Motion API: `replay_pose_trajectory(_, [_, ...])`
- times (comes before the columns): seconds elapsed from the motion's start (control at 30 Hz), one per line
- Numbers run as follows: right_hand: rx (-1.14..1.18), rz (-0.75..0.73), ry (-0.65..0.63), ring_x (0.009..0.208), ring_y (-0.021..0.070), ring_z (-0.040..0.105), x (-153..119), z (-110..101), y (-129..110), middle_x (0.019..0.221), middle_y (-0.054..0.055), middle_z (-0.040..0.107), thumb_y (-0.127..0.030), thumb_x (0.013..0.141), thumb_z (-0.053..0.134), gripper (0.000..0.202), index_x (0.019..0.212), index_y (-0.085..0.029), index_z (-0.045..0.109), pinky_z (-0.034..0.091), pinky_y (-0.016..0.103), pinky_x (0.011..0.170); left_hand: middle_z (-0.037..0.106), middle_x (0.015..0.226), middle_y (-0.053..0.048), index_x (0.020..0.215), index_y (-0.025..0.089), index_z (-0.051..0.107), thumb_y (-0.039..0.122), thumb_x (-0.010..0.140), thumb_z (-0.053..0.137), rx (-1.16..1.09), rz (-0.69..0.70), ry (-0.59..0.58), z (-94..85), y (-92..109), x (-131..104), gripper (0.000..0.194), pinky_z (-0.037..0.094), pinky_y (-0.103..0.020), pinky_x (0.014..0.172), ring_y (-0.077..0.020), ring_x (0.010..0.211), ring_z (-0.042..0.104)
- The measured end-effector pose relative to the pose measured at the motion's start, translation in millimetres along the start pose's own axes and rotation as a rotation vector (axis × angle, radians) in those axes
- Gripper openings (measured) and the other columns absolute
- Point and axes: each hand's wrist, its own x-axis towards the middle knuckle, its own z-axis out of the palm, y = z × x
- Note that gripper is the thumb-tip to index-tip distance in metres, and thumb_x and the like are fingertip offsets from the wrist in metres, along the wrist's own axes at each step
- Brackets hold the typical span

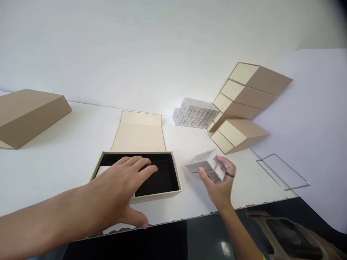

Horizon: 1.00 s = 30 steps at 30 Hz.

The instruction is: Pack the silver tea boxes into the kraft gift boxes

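Note:
An open cream gift box (162, 194) with a black interior lies near the table's front edge, its lid flap (141, 138) folded back flat behind it. My left hand (126, 182) hovers above its left part, fingers spread and holding nothing; whether it touches the box I cannot tell. A white piece (103, 169) shows in the left end of the box, mostly covered by that hand. To the right of the box, my right hand (221, 186) grips small white cartons (204, 164), apparently two together, tilted and slightly blurred. A dark ring is on one finger.
Small white cartons (193, 113) stand in two tiers against the wall. Beside them are stacked beige boxes (251, 88) and further beige boxes (240, 135). A large beige box (35, 112) sits at the left. A wire frame (283, 171) lies at the right, near the chipped table edge (200, 216).

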Motion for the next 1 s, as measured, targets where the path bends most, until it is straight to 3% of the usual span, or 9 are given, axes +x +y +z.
replay_pose_trajectory(0.1, [0.030,-0.105,0.137,0.115,0.0281,0.049,-21.9,-6.8,-40.6,0.124,0.008,0.042,-0.033,0.071,0.077,0.066,0.127,-0.029,0.042,0.047,0.049,0.095,0.042,0.151,-0.011,0.148,0.031,0.029,0.073,0.058,0.078,-0.245,0.088,0.064,-16.3,17.6,10.1,0.111,0.044,-0.047,0.106,-0.0350,0.137,0.042])
replay_pose_trajectory(0.2, [0.139,-0.004,0.102,0.105,0.0283,0.054,-43.8,-6.7,-83.8,0.125,0.008,0.040,-0.042,0.079,0.065,0.068,0.137,-0.039,0.030,0.051,0.050,0.086,0.040,0.152,-0.009,0.151,0.033,0.016,0.067,0.054,0.084,-0.411,0.175,0.049,-31.5,36.4,22.3,0.123,0.049,-0.039,0.101,-0.0315,0.135,0.045])
replay_pose_trajectory(0.3, [0.376,0.162,0.014,0.099,0.0288,0.057,-56.9,-4.0,-110.6,0.124,0.008,0.043,-0.052,0.087,0.052,0.066,0.142,-0.046,0.018,0.055,0.051,0.080,0.060,0.127,-0.002,0.133,0.032,0.043,0.046,0.057,0.088,-0.489,0.183,-0.034,-37.5,51.4,28.8,0.090,0.056,-0.030,0.078,-0.0239,0.110,0.061])
replay_pose_trajectory(0.4, [0.530,0.292,-0.076,0.093,0.0272,0.060,-60.3,-1.9,-114.9,0.119,0.010,0.048,-0.053,0.090,0.051,0.070,0.145,-0.044,0.010,0.058,0.050,0.076,0.064,0.108,0.002,0.115,0.029,0.055,0.043,0.058,0.085,-0.570,0.109,-0.073,-36.3,56.4,28.1,0.066,0.052,-0.024,0.060,-0.0183,0.089,0.063])
replay_pose_trajectory(0.67, [0.784,0.543,0.003,0.092,0.0248,0.062,-57.1,6.0,-115.4,0.116,0.006,0.058,-0.048,0.070,0.080,0.087,0.140,-0.040,0.028,0.056,0.047,0.079,0.053,0.136,-0.006,0.139,0.028,0.046,0.054,0.061,0.080,-0.616,-0.029,-0.130,-40.3,45.0,18.7,0.089,0.052,-0.033,0.088,-0.0285,0.118,0.055])
replay_pose_trajectory(0.77, [0.764,0.640,0.007,0.092,0.0243,0.063,-54.5,5.3,-121.7,0.118,0.005,0.057,-0.047,0.063,0.085,0.091,0.137,-0.041,0.032,0.056,0.044,0.078,0.055,0.131,-0.005,0.137,0.030,0.044,0.047,0.060,0.080,-0.606,0.011,-0.005,-33.3,44.7,19.2,0.087,0.052,-0.030,0.079,-0.0259,0.110,0.057])
replay_pose_trajectory(0.87, [0.752,0.727,-0.026,0.087,0.0227,0.064,-52.1,2.0,-122.7,0.116,0.004,0.057,-0.051,0.062,0.084,0.087,0.133,-0.041,0.036,0.058,0.040,0.072,0.064,0.105,0.002,0.122,0.032,0.051,0.035,0.065,0.076,-0.660,0.064,0.078,-30.4,45.1,21.1,0.063,0.047,-0.023,0.063,-0.0172,0.087,0.060])
replay_pose_trajectory(0.97, [0.742,0.757,-0.066,0.086,0.0221,0.064,-51.2,-1.0,-115.4,0.117,0.005,0.057,-0.052,0.067,0.081,0.078,0.131,-0.040,0.038,0.058,0.041,0.072,0.061,0.077,0.006,0.094,0.026,0.057,0.035,0.081,0.062,-0.712,-0.043,-0.019,-38.7,39.3,24.8,0.017,0.038,-0.022,0.053,-0.0113,0.065,0.052])
replay_pose_trajectory(1.0, [0.753,0.727,-0.069,0.092,0.0241,0.064,-51.2,-1.7,-111.4,0.120,0.005,0.057,-0.050,0.069,0.081,0.074,0.130,-0.039,0.039,0.058,0.044,0.076,0.059,0.073,0.006,0.087,0.024,0.057,0.039,0.085,0.058,-0.698,-0.095,-0.029,-41.9,34.3,27.0,0.015,0.037,-0.022,0.052,-0.0109,0.062,0.049])
